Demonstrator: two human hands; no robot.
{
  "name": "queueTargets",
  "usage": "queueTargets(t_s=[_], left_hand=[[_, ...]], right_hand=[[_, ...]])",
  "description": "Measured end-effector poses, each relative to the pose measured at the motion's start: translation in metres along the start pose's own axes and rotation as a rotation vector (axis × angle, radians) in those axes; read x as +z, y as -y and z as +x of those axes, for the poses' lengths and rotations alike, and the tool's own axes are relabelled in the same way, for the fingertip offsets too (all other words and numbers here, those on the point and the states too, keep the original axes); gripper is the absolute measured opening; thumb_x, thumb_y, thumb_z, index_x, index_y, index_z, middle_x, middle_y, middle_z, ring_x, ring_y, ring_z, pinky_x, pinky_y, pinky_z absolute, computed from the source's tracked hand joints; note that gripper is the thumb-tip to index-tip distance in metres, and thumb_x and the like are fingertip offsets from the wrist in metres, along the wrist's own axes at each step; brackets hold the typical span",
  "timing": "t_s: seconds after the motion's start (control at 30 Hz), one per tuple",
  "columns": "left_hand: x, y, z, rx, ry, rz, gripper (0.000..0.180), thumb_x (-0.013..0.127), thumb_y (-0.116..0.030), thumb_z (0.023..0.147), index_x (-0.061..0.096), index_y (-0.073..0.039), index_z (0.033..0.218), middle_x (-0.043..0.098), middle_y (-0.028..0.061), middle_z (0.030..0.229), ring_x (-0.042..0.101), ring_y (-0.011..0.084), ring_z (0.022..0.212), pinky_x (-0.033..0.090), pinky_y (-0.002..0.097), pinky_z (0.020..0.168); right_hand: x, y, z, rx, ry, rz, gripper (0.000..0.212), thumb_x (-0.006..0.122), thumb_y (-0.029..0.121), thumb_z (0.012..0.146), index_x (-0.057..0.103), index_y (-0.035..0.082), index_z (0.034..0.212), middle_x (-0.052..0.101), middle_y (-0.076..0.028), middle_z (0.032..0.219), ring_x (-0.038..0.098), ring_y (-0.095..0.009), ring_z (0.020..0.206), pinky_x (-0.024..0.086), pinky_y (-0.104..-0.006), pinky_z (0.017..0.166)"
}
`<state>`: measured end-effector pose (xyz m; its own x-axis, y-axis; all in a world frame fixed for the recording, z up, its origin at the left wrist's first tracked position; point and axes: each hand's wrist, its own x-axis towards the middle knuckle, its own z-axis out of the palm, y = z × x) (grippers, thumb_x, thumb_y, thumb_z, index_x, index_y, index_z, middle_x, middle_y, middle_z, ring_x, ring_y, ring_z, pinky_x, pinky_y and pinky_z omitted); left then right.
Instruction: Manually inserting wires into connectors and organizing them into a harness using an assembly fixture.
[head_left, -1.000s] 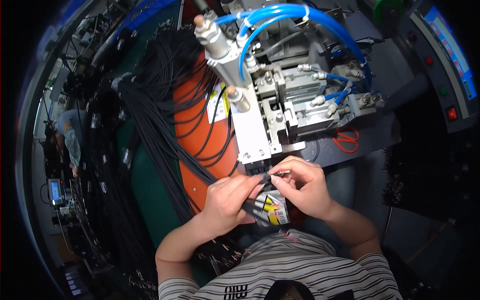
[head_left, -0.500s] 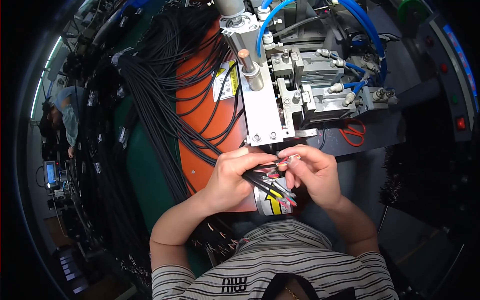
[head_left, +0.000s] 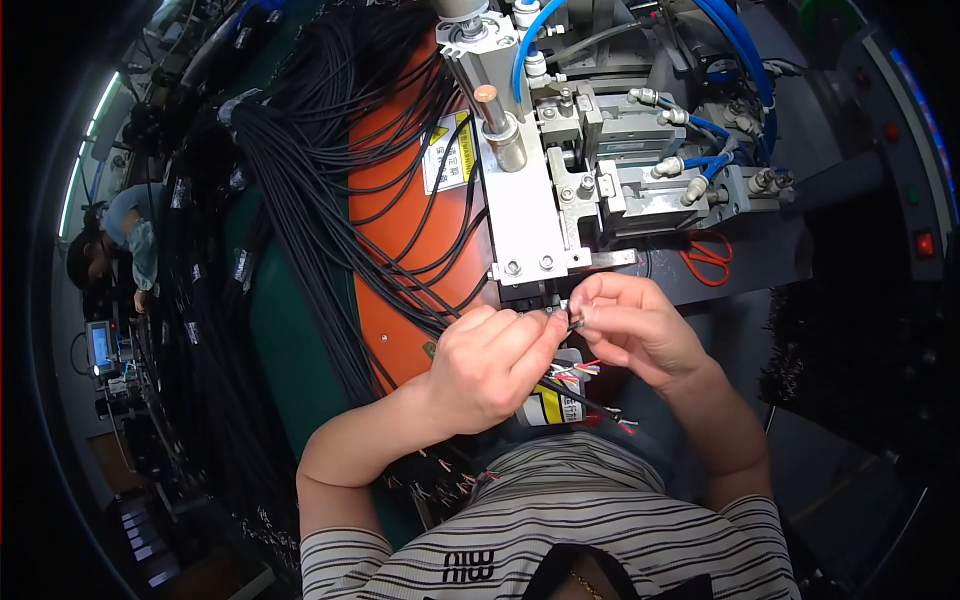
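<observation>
My left hand [head_left: 492, 365] is closed around several black cables [head_left: 575, 393]. Their stripped ends poke out below its fingers, showing thin coloured wires [head_left: 578, 371] in red, yellow, white and blue. My right hand [head_left: 645, 330] pinches a small cable end between thumb and fingertips, right against the left fingertips. Fingers hide most of that end. Both hands are just in front of the white plate [head_left: 527, 235] of a metal pneumatic machine [head_left: 640, 190], close to a small dark block [head_left: 525, 296] under the plate's near edge.
A thick bundle of black cables [head_left: 300, 220] lies over the orange board [head_left: 395, 320] on the left. Red-handled scissors [head_left: 708, 262] rest right of the machine. Blue air hoses [head_left: 735, 40] arch above it. Another person [head_left: 130, 235] works at far left. A control box [head_left: 915, 190] stands right.
My left hand has rolled over, its back now hiding more of the cables. The right fingers have shifted from the coloured wires to a pinch against the left fingertips. The cable ends hang lower right.
</observation>
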<state>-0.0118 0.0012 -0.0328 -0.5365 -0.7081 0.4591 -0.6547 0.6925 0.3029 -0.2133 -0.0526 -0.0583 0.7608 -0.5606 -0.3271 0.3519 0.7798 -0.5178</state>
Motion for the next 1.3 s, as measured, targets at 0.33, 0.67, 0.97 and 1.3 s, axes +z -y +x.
queueTargets(t_s=[0.33, 0.67, 0.97, 1.3], left_hand=[[0.002, 0.001, 0.003, -0.302, -0.115, -0.376, 0.019, 0.072, -0.005, 0.076, 0.061, 0.000, 0.091, 0.060, 0.0088, 0.067, 0.059, 0.0220, 0.052, 0.046, 0.0306, 0.049], [0.000, 0.001, -0.003, -0.183, -0.059, -0.142, 0.022, 0.071, -0.004, 0.075, 0.061, -0.001, 0.095, 0.061, 0.0092, 0.068, 0.060, 0.0237, 0.054, 0.046, 0.0326, 0.051], [0.008, 0.005, -0.002, -0.196, -0.129, -0.273, 0.024, 0.072, -0.005, 0.073, 0.061, -0.001, 0.094, 0.059, 0.0078, 0.066, 0.057, 0.0216, 0.052, 0.040, 0.0313, 0.047], [-0.004, -0.007, -0.006, -0.159, 0.151, 0.084, 0.040, 0.060, -0.007, 0.071, 0.062, 0.003, 0.110, 0.056, 0.0062, 0.084, 0.057, 0.0202, 0.067, 0.044, 0.0319, 0.059]], right_hand=[[0.026, -0.044, 0.000, -0.900, -0.260, -0.963, 0.036, 0.058, -0.009, 0.084, 0.056, -0.006, 0.120, 0.059, -0.012, 0.099, 0.062, -0.017, 0.081, 0.050, -0.0280, 0.072], [0.008, -0.034, -0.003, -0.498, -0.094, -0.397, 0.024, 0.055, 0.001, 0.096, 0.060, -0.007, 0.118, 0.063, -0.007, 0.093, 0.063, -0.011, 0.085, 0.052, -0.0244, 0.079], [0.004, -0.016, -0.003, -0.302, -0.092, -0.369, 0.016, 0.056, 0.000, 0.093, 0.065, -0.008, 0.103, 0.065, -0.010, 0.090, 0.063, -0.011, 0.071, 0.051, -0.0221, 0.062], [0.014, -0.011, 0.000, -0.872, -0.319, -1.754, 0.007, 0.067, 0.002, 0.073, 0.060, 0.002, 0.076, 0.054, -0.009, 0.069, 0.056, -0.028, 0.054, 0.045, -0.0361, 0.049]])
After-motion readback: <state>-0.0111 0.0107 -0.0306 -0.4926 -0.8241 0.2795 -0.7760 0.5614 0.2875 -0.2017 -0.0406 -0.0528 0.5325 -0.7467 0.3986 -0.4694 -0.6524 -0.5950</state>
